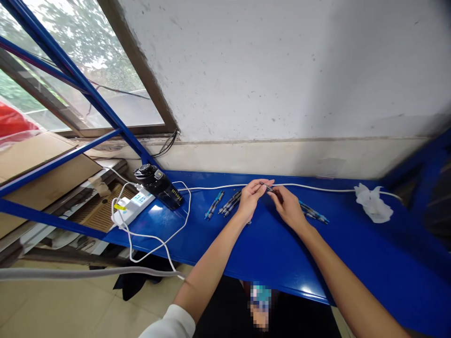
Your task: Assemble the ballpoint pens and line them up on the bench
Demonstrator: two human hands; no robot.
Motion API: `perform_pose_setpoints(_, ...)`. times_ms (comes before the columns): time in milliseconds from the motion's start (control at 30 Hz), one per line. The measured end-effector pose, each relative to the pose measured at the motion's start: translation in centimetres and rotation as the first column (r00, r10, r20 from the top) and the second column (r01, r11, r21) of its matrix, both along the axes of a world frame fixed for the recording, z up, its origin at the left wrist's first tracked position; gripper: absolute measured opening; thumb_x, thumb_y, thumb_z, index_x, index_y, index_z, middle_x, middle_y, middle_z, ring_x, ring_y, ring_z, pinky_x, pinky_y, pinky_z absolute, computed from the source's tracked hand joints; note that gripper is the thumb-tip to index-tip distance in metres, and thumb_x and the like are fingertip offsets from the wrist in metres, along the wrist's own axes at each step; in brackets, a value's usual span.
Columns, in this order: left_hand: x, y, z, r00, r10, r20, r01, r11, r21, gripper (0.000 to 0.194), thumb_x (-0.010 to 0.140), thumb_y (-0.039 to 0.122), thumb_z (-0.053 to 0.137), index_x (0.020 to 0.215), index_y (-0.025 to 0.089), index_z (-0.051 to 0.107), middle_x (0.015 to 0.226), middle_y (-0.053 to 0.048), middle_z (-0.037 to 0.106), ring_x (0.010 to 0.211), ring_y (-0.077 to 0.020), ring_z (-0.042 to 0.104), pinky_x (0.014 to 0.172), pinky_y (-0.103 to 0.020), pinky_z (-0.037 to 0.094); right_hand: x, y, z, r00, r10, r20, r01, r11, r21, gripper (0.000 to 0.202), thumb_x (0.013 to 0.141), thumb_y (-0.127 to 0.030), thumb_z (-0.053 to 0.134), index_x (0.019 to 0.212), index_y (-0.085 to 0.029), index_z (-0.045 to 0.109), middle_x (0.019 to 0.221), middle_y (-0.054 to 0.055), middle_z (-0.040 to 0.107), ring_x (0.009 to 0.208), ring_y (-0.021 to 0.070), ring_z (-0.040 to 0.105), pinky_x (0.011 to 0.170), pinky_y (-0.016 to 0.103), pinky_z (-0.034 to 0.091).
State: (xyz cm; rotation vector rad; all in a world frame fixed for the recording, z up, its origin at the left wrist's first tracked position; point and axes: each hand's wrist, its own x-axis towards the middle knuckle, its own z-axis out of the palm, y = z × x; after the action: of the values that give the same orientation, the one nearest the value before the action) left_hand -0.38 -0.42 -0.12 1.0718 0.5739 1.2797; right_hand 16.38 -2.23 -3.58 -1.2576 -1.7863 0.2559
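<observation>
Between my two hands is a thin dark pen (267, 188), held over the blue shelf top. My left hand (251, 195) is closed on one end of it with the fingertips. The fingers of my right hand (287, 206) pinch its other end. Just left of my left hand lie several dark clear-barrelled pens (230, 203), partly hidden by that hand. Farther left is a small group of blue and clear pens (213, 205). More blue-tipped pens (314, 213) stick out to the right, partly behind my right hand.
A black bottle (160, 187) stands at the left end of the blue tabletop (275, 253), beside a white power strip (136, 205). A looping white cable (186, 217) crosses there and runs along the wall. Crumpled white tissue (373, 203) lies on the right.
</observation>
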Motion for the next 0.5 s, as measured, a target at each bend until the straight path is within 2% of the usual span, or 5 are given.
perform_pose_setpoints(100, 0.3, -0.1, -0.1, 0.999, 0.005, 0.035, -0.004, 1.000, -0.023, 0.042, 0.087, 0.045, 0.091, 0.120, 0.023, 0.075, 0.131, -0.014, 0.080, 0.128, -0.0271, 0.072, 0.116, -0.043, 0.049, 0.0, 0.1, -0.1, 0.999, -0.021, -0.035, 0.021, 1.000, -0.008, 0.031, 0.109, -0.055, 0.053, 0.110, -0.025, 0.061, 0.096, 0.008, 0.075, 0.076, 0.0237, 0.068, 0.072, 0.035, 0.052)
perform_pose_setpoints(233, 0.5, 0.3, -0.8, 0.991, 0.130, -0.042, -0.133, 0.988, -0.076, 0.032, 0.082, 0.045, 0.093, 0.097, 0.020, 0.079, 0.110, -0.009, 0.082, 0.105, -0.0232, 0.074, 0.103, -0.038, 0.053, 0.0, 0.0, 0.0, 0.999, -0.040, -0.024, 0.039, 0.999, -0.004, 0.031, 0.108, -0.055, 0.055, 0.106, -0.025, 0.059, 0.088, 0.006, 0.072, 0.070, 0.0218, 0.065, 0.069, 0.034, 0.050)
perform_pose_setpoints(300, 0.3, 0.5, -1.1, 0.989, 0.141, -0.051, -0.145, 0.985, -0.089, 0.030, 0.081, 0.045, 0.093, 0.094, 0.019, 0.082, 0.112, -0.009, 0.082, 0.104, -0.0230, 0.073, 0.102, -0.037, 0.052, 0.0, -0.1, 0.1, 0.999, -0.034, -0.022, 0.034, 0.999, -0.010, 0.029, 0.108, -0.054, 0.056, 0.105, -0.025, 0.058, 0.086, 0.005, 0.071, 0.068, 0.0207, 0.063, 0.068, 0.034, 0.049)
perform_pose_setpoints(400, 0.1, 0.6, -1.1, 0.997, 0.075, -0.029, -0.076, 0.995, -0.061, 0.036, 0.085, 0.043, 0.091, 0.112, 0.020, 0.083, 0.122, -0.010, 0.081, 0.115, -0.0243, 0.071, 0.106, -0.037, 0.050, -0.2, -0.2, 0.2, 0.999, -0.019, -0.040, 0.019, 1.000, -0.004, 0.025, 0.109, -0.049, 0.057, 0.105, -0.025, 0.058, 0.086, 0.004, 0.069, 0.067, 0.0195, 0.061, 0.067, 0.033, 0.047)
perform_pose_setpoints(500, 0.2, 0.3, -0.8, 1.000, 0.026, -0.004, -0.026, 0.998, -0.050, 0.045, 0.087, 0.043, 0.090, 0.125, 0.022, 0.079, 0.117, -0.011, 0.082, 0.112, -0.0242, 0.072, 0.106, -0.039, 0.049, -0.3, -0.3, 0.3, 0.999, 0.003, -0.034, -0.002, 1.000, 0.026, 0.022, 0.110, -0.045, 0.057, 0.102, -0.024, 0.058, 0.086, 0.003, 0.067, 0.069, 0.0191, 0.060, 0.068, 0.033, 0.046)
